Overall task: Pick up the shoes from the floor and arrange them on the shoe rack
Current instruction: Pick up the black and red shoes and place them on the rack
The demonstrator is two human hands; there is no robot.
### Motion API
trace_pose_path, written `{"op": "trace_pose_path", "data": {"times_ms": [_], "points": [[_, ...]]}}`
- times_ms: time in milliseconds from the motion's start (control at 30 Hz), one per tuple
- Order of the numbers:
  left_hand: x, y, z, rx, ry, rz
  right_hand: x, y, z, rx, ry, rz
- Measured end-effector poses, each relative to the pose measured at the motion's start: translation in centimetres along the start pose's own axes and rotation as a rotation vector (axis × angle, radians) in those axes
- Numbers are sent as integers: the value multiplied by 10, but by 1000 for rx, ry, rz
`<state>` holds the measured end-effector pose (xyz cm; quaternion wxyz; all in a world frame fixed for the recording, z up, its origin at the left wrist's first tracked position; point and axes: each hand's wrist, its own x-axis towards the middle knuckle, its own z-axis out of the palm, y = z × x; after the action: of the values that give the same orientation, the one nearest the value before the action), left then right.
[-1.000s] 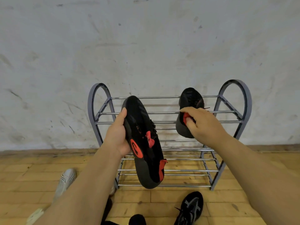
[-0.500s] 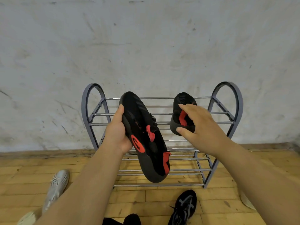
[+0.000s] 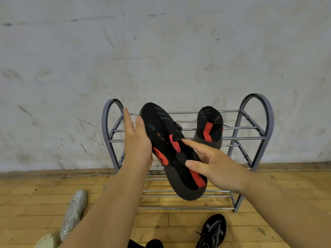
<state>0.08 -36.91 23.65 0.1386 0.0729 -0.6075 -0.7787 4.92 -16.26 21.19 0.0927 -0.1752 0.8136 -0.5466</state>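
Scuffed white wall (image 3: 161, 51), parquet floor (image 3: 26, 194), grey shoe rack (image 3: 254, 96). Flat left hand (image 3: 138, 142) props a black-and-red sneaker (image 3: 161, 126); right hand (image 3: 220, 169) grips its heel.

One wide-angle view from the person's head, looking forward and slightly down. It faces a wall (image 3: 161, 51) filling the upper frame, the shoe rack (image 3: 256, 96) near at centre, floor (image 3: 26, 194) below, forearms (image 3: 111, 203) close at the bottom edge.

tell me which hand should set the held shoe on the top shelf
Likely right: the right hand grips the held shoe near its heel; the left hand only lies flat against it, fingers straight.
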Motion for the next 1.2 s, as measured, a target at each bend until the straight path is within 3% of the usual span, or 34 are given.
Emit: {"op": "trace_pose_path", "data": {"times_ms": [33, 100, 333, 433, 533, 633, 733, 933, 1067, 1200], "points": [[-3, 1, 0, 175, 27, 121, 0, 1, 1, 11, 22, 7], [-4, -3, -2, 272, -35, 188, -1, -1, 3, 32, 78, 1], [-14, -21, 1, 171, -358, 15, 8, -10, 2, 18, 325, -32], [-10, -30, 2, 158, -333, -43, 14, -10, -4, -52, 469, -64], [-3, -28, -5, 333, -288, 45, 21, -1, -27, -225, 690, -32], [7, -28, -11, 470, -279, 125, 26, 21, -49, -344, 627, 231], [18, -26, -7, 484, -286, 153, 29, 32, -54, -249, 507, 363], [43, -31, 31, 499, -216, 249, 34, 47, -51, 235, 484, 287], [44, -45, 44, 567, -177, 105, 35, 56, -52, 316, 473, 251], [28, -59, 30, 1024, -229, 311, 37, 60, -53, 389, 478, 242]]}}
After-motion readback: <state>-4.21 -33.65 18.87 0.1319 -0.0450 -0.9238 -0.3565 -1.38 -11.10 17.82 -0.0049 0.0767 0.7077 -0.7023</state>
